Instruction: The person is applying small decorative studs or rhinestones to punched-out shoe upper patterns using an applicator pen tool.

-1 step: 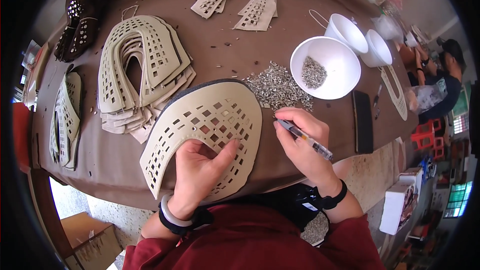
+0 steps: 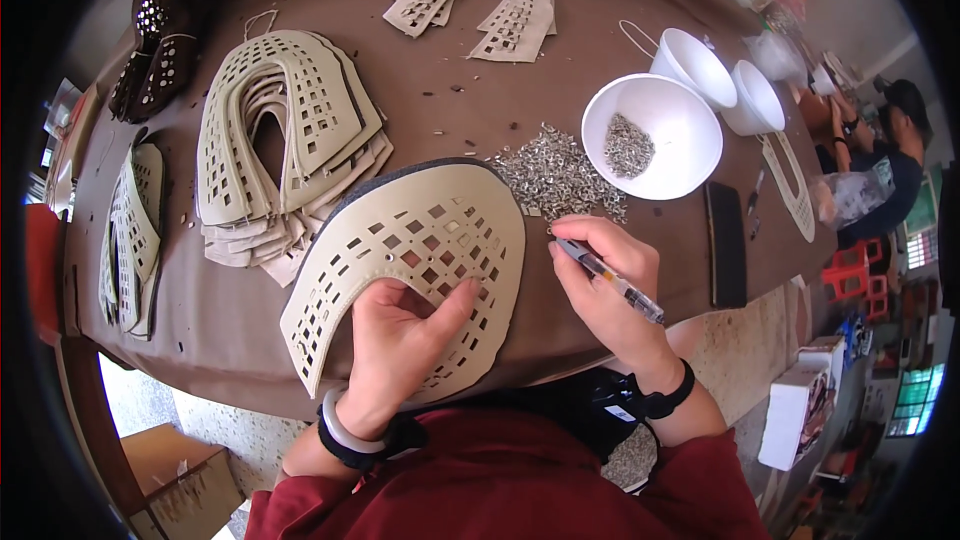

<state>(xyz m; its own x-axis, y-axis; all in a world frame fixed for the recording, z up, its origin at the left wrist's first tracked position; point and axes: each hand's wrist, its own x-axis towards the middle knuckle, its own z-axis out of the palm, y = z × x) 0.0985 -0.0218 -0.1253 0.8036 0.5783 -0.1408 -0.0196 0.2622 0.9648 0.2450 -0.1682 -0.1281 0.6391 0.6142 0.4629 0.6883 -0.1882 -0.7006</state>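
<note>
A beige leather shoe upper (image 2: 400, 202), punched with rows of square holes and dark along its far edge, is gripped by my left hand (image 2: 395, 340). The thumb lies on its face, and the other fingers are partly hidden by the leather. My right hand (image 2: 612, 295) is closed on a clear-barrelled pen (image 2: 628, 290), its dark end between thumb and forefinger. These fingertips are at the near edge of a heap of small silvery metal pieces (image 2: 560, 175); whether they also pinch one, I cannot make out. Beyond the heap stands a white bowl (image 2: 652, 180) with more pieces inside.
Stacked beige uppers (image 2: 240, 140) lie to the left, with a folded upper (image 2: 135, 240) beside them and a dark bundle (image 2: 155, 50) behind. More uppers (image 2: 515, 0) lie at the back. Two white cups (image 2: 700, 70) (image 2: 757, 100), a phone (image 2: 727, 240) and another person (image 2: 900, 140) are to the right.
</note>
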